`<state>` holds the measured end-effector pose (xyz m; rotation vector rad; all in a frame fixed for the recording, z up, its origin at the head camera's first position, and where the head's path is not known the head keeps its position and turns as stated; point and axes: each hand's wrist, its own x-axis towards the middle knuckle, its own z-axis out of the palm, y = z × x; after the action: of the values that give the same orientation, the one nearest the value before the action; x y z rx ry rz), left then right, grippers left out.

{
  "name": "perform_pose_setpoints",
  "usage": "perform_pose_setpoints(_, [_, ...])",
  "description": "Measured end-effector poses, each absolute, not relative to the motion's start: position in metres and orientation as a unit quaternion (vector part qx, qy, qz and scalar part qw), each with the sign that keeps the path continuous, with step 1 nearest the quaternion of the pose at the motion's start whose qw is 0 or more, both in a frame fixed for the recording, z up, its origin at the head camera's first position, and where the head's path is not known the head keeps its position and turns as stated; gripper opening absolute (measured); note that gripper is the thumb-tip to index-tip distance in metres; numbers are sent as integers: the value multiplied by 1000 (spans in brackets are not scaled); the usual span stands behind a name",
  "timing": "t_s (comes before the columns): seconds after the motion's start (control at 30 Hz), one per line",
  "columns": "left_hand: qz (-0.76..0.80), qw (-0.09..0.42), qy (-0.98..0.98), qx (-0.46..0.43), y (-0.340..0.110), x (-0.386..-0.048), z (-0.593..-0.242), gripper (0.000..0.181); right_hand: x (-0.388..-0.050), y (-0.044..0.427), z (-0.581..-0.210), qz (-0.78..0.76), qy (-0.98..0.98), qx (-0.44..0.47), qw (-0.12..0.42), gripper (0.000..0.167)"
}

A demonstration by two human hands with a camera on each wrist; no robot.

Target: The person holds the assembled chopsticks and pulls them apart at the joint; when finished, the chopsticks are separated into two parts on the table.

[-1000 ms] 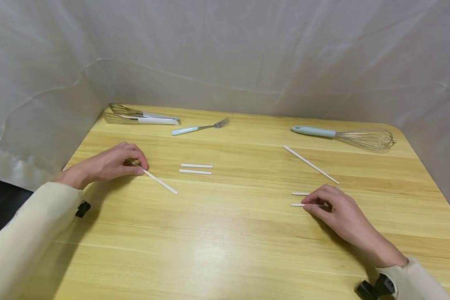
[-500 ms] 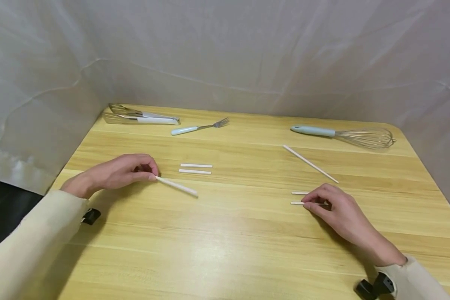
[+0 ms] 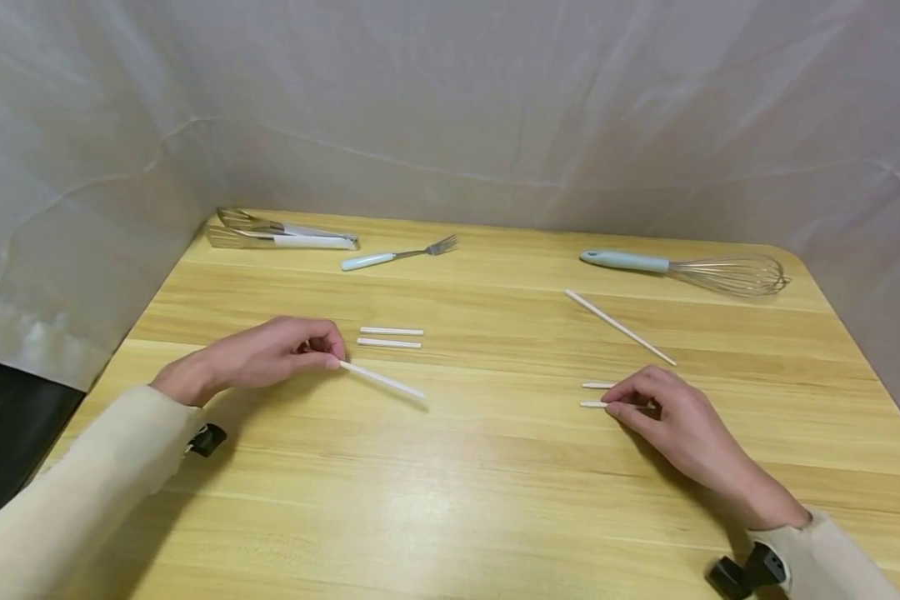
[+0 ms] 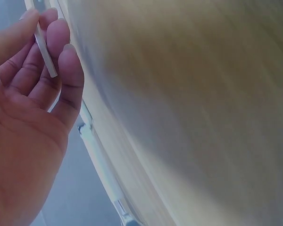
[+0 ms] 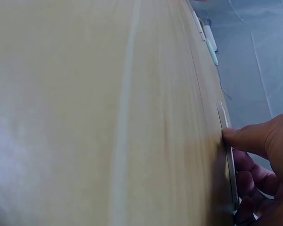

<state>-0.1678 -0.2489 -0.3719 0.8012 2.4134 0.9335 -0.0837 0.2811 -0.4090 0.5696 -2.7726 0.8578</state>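
My left hand [image 3: 281,352] pinches one end of a white chopstick [image 3: 384,381] between thumb and fingers; its free end points right, and a shadow shows just under it. In the left wrist view its blunt near end [image 4: 49,63] lies across the fingers. Two short white sticks [image 3: 391,332] lie side by side just beyond. At the right, my right hand [image 3: 667,417] pinches a thin white stick [image 3: 591,405] lying at the table surface, its rest hidden by the fingers. Another stick [image 3: 596,385] runs partly behind that hand. A longer white chopstick [image 3: 620,327] lies diagonally beyond it.
Along the back of the wooden table [image 3: 450,483] lie metal tongs with white grips [image 3: 311,242], a fork with a pale blue handle [image 3: 371,261] and a whisk [image 3: 626,262]. A pale curtain [image 3: 457,108] hangs behind and at both sides.
My left hand has moved right and slightly toward me, carrying the chopstick toward the table's middle. The right hand keeps its place and pinch. The other utensils lie as before.
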Motion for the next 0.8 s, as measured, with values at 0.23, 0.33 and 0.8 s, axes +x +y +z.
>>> perform_pose_setpoints(0.23, [339, 225, 862, 303, -236, -169, -376, 7, -84, 282, -409, 280, -938, 181, 92, 21])
perform_pose_setpoints(0.33, [340, 229, 861, 300, -230, -169, -376, 7, -84, 282, -408, 285, -938, 175, 91, 20])
perform_pose_setpoints(0.8, [353, 214, 847, 334, -177, -162, -373, 7, -83, 275, -396, 331, -924, 164, 95, 13])
